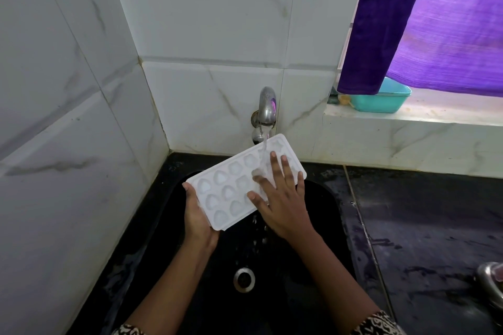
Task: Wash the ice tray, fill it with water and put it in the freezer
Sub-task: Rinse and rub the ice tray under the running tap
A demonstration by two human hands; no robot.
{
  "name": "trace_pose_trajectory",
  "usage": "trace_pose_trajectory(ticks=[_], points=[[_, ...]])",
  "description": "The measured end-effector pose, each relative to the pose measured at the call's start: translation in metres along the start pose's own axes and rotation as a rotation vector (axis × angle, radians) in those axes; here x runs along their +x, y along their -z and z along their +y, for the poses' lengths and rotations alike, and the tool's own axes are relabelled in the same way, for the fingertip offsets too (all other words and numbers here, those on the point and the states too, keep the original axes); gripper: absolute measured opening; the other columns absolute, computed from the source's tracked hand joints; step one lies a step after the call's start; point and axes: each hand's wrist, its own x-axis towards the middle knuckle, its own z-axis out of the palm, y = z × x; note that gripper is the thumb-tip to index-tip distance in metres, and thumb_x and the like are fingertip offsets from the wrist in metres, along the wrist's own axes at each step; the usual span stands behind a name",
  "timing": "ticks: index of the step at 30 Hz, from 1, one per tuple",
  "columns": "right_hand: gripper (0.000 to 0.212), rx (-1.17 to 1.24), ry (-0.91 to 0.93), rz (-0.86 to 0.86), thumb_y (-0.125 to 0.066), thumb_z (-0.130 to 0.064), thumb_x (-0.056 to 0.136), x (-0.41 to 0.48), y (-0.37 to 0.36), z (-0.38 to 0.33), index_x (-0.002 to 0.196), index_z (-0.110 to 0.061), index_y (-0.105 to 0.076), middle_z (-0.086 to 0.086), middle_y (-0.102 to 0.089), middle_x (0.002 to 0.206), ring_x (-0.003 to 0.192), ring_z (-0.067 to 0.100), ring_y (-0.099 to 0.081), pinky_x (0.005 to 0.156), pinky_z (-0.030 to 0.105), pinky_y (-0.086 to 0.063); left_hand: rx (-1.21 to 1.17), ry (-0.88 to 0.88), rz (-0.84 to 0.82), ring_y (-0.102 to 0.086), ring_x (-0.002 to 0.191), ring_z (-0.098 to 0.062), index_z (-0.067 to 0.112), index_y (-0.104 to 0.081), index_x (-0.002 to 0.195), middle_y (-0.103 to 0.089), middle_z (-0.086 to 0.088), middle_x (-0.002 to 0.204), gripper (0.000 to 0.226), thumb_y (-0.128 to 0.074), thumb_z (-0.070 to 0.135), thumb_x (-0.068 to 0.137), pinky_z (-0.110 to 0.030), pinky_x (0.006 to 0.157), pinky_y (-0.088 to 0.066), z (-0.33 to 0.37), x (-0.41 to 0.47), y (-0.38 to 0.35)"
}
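Washing is the step in hand. The white ice tray [226,190] sits centre frame, tilted over the black sink [326,198], far end under the tap [266,109]. A thin water stream [263,148] lands on the upper-right cavities and drips off the near edge toward the drain [244,279].

The left hand [198,220] holds the tray's lower-left short end. Its grip is curled round that end w/ the thumb tip on the rim; the fingers are presumably underneath, not visible. The right hand [283,204] lies flat on top of the tray, fingers spread and pressing on the cavities just below where the water hits. It pinches nothing and looks like rubbing.

Judgement: early in the task, fill + freezer not yet done. The next move prob calls for working the flat hand across the remaining cavities at frame left, then levelling the tray under the stream so the cavities hold water. A firm, level 2-hand carry matters after that, since a tilt spills.

Hidden or unclear:
- The tray's right part is under the right hand, and its underside is out of view.
- I can't tell if any cavity holds water, and no soap or sponge is seen.
- The freezer isn't in view.
- On the sill upper right, a teal tub [381,102] is partly behind the purple curtain [435,22].
- A steel vessel [492,283] on the dark worktop [422,212] is cut off at the right edge.
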Motion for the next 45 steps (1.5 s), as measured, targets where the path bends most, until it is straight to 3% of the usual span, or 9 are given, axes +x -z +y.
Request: trace_pose_trajectory(ticks=[8,15,19,23,27,33,37,41,45], points=[[0.049,0.240,-0.113,0.206,-0.034,-0.058,0.090,-0.017,0.019,0.014,0.121,-0.028,-0.058,-0.011,0.001,0.155,0.142,0.004,0.014,0.114,0.041,0.002,-0.008,-0.025,0.021,-0.067,0.109,-0.026,0.024,-0.060,0.123,-0.070,-0.006,0.121,0.071,-0.025,0.074,0.088,-0.039,0.075,-0.059,-0.003,0.000,0.002],[0.035,0.132,0.025,0.138,-0.050,-0.050,0.090,-0.018,0.005,0.015,0.108,-0.025,-0.066,0.000,-0.008,0.158,0.146,0.019,0.004,0.113,0.054,-0.009,0.006,-0.030,0.003,-0.064,0.115,-0.030,0.021,-0.055,0.134,-0.065,-0.010,0.128,0.077,-0.026,0.075,0.088,-0.046,0.088,-0.052,-0.002,0.002,0.004],[0.043,0.037,0.001,0.068,-0.045,-0.056,0.091,-0.010,-0.005,0.003,0.116,-0.025,-0.062,0.001,-0.002,0.159,0.146,0.019,0.009,0.114,0.053,-0.005,0.002,-0.014,-0.002,-0.061,0.117,-0.034,0.017,-0.054,0.135,-0.064,-0.014,0.128,0.081,-0.025,0.076,0.087,-0.049,0.093,-0.050,-0.001,0.003,0.005],[0.038,0.040,0.060,0.095,-0.042,-0.056,0.090,-0.007,-0.007,0.007,0.102,-0.027,-0.064,-0.002,-0.006,0.158,0.146,0.019,0.004,0.114,0.056,-0.010,0.017,-0.023,-0.019,-0.065,0.111,-0.032,0.021,-0.060,0.126,-0.068,-0.012,0.123,0.076,-0.027,0.077,0.086,-0.042,0.079,-0.058,0.001,0.006,0.010],[0.047,0.006,0.026,0.132,-0.034,-0.061,0.090,-0.008,-0.009,0.001,0.100,-0.025,-0.063,0.000,-0.008,0.159,0.146,0.018,0.003,0.113,0.052,-0.007,-0.004,0.009,0.015,-0.063,0.115,-0.034,0.019,-0.054,0.134,-0.065,-0.013,0.128,0.081,-0.025,0.077,0.086,-0.048,0.090,-0.051,-0.002,0.006,0.010],[0.047,0.010,-0.005,0.135,-0.030,-0.059,0.090,-0.013,-0.011,0.012,0.098,-0.029,-0.065,-0.001,-0.008,0.158,0.146,0.018,0.002,0.114,0.053,-0.007,-0.008,0.024,0.018,-0.064,0.114,-0.033,0.019,-0.053,0.135,-0.065,-0.013,0.128,0.080,-0.023,0.076,0.088,-0.045,0.084,-0.053,-0.006,0.004,0.013],[0.054,-0.045,0.051,0.123,-0.029,-0.063,0.091,-0.021,-0.020,0.004,0.119,-0.028,-0.059,-0.002,-0.008,0.159,0.147,0.017,0.003,0.114,0.049,-0.003,-0.015,0.017,0.025,-0.068,0.107,-0.031,0.022,-0.058,0.127,-0.069,-0.011,0.121,0.076,-0.024,0.077,0.087,-0.041,0.074,-0.059,-0.005,0.006,0.013],[0.047,-0.053,0.029,0.128,-0.029,-0.059,0.092,-0.018,-0.014,0.016,0.107,-0.031,-0.064,0.000,-0.007,0.158,0.147,0.019,0.002,0.114,0.050,-0.002,0.008,0.007,0.019,-0.065,0.113,-0.030,0.021,-0.056,0.132,-0.066,-0.011,0.126,0.077,-0.023,0.076,0.088,-0.044,0.082,-0.055,-0.004,0.005,0.016],[0.055,-0.053,0.061,0.113,-0.027,-0.064,0.091,-0.019,-0.021,0.002,0.119,-0.028,-0.058,-0.002,-0.005,0.159,0.147,0.016,0.005,0.114,0.049,-0.001,0.001,0.002,0.035,-0.064,0.113,-0.032,0.020,-0.053,0.136,-0.066,-0.012,0.127,0.079,-0.024,0.076,0.088,-0.045,0.084,-0.054,-0.002,0.006,0.016]])
